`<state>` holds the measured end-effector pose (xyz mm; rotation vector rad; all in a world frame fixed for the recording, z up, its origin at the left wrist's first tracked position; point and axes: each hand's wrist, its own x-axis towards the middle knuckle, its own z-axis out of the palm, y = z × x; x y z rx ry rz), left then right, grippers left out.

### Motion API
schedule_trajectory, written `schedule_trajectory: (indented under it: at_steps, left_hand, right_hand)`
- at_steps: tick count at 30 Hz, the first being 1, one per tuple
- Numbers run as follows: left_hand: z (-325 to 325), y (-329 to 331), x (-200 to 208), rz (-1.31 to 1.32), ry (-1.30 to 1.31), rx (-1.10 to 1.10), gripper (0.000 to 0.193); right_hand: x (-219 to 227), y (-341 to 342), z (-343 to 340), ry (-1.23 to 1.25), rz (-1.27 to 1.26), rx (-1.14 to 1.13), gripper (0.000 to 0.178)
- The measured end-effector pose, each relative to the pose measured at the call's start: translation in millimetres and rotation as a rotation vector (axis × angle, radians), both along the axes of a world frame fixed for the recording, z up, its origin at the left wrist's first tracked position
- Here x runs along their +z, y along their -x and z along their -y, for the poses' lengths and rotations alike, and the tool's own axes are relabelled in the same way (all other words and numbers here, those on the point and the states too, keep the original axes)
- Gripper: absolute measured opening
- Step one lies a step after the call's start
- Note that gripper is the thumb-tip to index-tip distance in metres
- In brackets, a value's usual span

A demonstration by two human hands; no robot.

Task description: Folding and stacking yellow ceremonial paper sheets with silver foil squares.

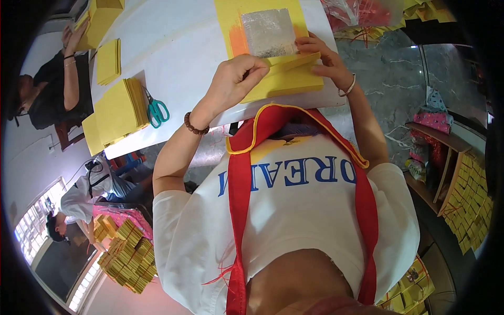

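In front of me lies a stack of yellow paper (286, 86) at the table's near edge. Its top yellow sheet (227, 26) carries a silver foil square (269, 32) with an orange patch beside it. The near part of this sheet is bent up into a raised flap. My left hand (237, 81) is closed, its curled fingers at the flap's left end; the fingertips are partly hidden. At the flap's right end, my right hand (328, 62) has its fingers on the far side and its thumb on the near side, gripping the paper.
Teal-handled scissors (156, 111) lie left on the white table (178, 68), beside yellow paper stacks (123, 107). Another person (55, 89) handles yellow paper at far left. A second person (86, 189) is by bundled yellow paper (128, 257). A shelf (441, 168) stands right.
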<state>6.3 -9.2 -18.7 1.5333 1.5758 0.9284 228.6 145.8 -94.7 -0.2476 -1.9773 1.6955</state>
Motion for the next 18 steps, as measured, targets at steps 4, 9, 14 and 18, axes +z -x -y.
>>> schedule_trajectory:
  at_steps: [4, 9, 14, 18]
  left_hand:
    - [-2, 5, -2, 0.041, 0.044, -0.09, 0.013]
    - [-3, 5, 3, 0.027, 0.044, -0.121, 0.013]
    - [1, -5, 2, -0.196, -0.221, -0.207, 0.019]
    - [-5, -11, 8, -0.415, -0.401, -0.211, 0.036]
  right_hand:
    - [0, 0, -1, -0.025, 0.077, -0.01, 0.042]
    - [-2, 0, -1, 0.056, 0.06, 0.001, 0.044]
    - [-9, 1, -3, -0.058, 0.035, -0.034, 0.044]
    - [-8, 1, -2, 0.031, 0.042, -0.029, 0.041]
